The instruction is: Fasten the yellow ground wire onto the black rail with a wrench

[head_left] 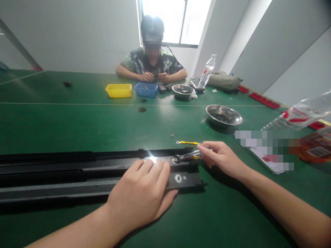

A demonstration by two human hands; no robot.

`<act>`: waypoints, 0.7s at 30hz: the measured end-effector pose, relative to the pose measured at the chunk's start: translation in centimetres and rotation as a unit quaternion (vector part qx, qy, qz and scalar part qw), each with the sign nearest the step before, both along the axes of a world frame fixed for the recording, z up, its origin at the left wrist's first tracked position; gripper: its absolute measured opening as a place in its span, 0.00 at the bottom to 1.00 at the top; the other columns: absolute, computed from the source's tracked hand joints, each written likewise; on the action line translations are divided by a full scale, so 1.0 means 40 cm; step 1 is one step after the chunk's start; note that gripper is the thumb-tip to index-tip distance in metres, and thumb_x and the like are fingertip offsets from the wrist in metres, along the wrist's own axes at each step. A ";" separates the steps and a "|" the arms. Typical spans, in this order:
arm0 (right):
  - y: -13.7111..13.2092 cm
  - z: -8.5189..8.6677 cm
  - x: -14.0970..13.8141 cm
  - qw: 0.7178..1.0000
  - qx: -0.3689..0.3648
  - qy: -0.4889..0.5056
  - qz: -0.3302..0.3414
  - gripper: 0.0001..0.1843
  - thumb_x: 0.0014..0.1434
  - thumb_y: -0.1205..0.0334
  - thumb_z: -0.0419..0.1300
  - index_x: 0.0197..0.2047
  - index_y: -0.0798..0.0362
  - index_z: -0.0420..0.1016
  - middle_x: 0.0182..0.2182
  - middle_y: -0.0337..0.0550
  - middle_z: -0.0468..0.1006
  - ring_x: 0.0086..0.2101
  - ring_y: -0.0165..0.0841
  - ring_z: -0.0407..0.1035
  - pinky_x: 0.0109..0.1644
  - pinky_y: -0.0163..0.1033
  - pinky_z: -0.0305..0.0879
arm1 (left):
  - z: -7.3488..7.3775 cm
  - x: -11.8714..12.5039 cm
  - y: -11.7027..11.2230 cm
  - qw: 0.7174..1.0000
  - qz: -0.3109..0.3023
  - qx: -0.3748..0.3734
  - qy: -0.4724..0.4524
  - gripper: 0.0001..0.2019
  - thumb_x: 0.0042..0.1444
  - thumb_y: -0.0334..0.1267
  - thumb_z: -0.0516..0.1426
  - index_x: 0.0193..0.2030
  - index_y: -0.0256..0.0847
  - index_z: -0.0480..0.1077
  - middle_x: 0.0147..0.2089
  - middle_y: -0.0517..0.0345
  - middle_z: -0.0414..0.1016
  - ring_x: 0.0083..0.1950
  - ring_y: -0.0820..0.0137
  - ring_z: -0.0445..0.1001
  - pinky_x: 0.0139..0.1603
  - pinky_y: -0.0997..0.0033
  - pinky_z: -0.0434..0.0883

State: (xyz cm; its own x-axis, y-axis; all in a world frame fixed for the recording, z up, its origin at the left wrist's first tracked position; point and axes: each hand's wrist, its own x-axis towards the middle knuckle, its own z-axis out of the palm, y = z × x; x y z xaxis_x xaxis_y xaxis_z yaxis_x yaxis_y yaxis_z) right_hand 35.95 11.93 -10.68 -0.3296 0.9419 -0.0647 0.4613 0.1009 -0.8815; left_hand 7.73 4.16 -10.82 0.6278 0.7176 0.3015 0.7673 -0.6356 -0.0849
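Note:
My left hand [144, 187] is wrapped over a pair of long black metal rails [103, 184] lying side by side, near their right end, with the thumb on the near edge. In my right hand [222, 159] is a small silver wrench [187, 155], pinched by its handle. The wrench's ring end sits around a fastener on the farther rail, just right of my left fingers. A short yellow wire [190, 142] with ring terminals lies behind the wrench, close to my right fingertips. Farther back lies a small brass-coloured nut [172, 135].
A steel bowl [236, 120] of small dark parts stands behind my right hand. To the right are a phone-like flat object [269, 160] and a plastic bottle [300, 112]. Across the table a person [152, 65] handles something behind yellow [119, 91] and blue bins [146, 90].

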 end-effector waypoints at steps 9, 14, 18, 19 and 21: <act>0.000 -0.005 0.005 1.000 -0.011 0.010 -0.001 0.26 0.68 0.41 0.58 0.27 0.52 0.70 0.16 0.34 0.67 0.19 0.28 0.61 0.27 0.36 0.55 | -0.002 0.003 0.004 1.000 -0.002 0.008 0.002 0.25 0.69 0.53 0.49 0.60 0.36 0.70 0.52 0.46 0.76 0.48 0.54 0.74 0.46 0.52 0.69; 0.004 -0.007 0.003 1.000 -0.013 0.017 -0.002 0.26 0.68 0.41 0.59 0.27 0.52 0.70 0.16 0.34 0.67 0.19 0.29 0.61 0.27 0.36 0.55 | -0.005 -0.002 0.002 1.000 -0.003 0.014 0.006 0.26 0.69 0.53 0.49 0.62 0.35 0.69 0.52 0.43 0.77 0.50 0.52 0.74 0.47 0.52 0.70; 0.005 -0.009 0.001 0.999 -0.020 0.032 -0.003 0.26 0.68 0.41 0.59 0.26 0.52 0.70 0.15 0.33 0.66 0.18 0.29 0.61 0.26 0.36 0.55 | -0.004 -0.004 0.000 1.000 -0.005 0.012 0.010 0.26 0.69 0.53 0.49 0.62 0.35 0.69 0.50 0.42 0.77 0.50 0.52 0.75 0.47 0.52 0.70; 0.006 -0.009 0.001 0.999 -0.021 0.036 -0.003 0.26 0.68 0.41 0.59 0.26 0.52 0.70 0.15 0.33 0.66 0.18 0.29 0.61 0.26 0.36 0.55 | -0.004 -0.004 0.000 1.000 -0.005 0.012 0.011 0.26 0.69 0.53 0.49 0.62 0.34 0.69 0.50 0.42 0.77 0.50 0.52 0.75 0.47 0.52 0.70; 0.007 -0.009 -0.001 0.999 -0.022 0.039 -0.001 0.26 0.67 0.41 0.59 0.26 0.52 0.70 0.15 0.33 0.66 0.18 0.28 0.61 0.26 0.36 0.55 | -0.003 -0.003 0.001 1.000 -0.006 0.013 0.011 0.27 0.69 0.53 0.49 0.62 0.34 0.69 0.50 0.42 0.77 0.50 0.52 0.75 0.46 0.52 0.70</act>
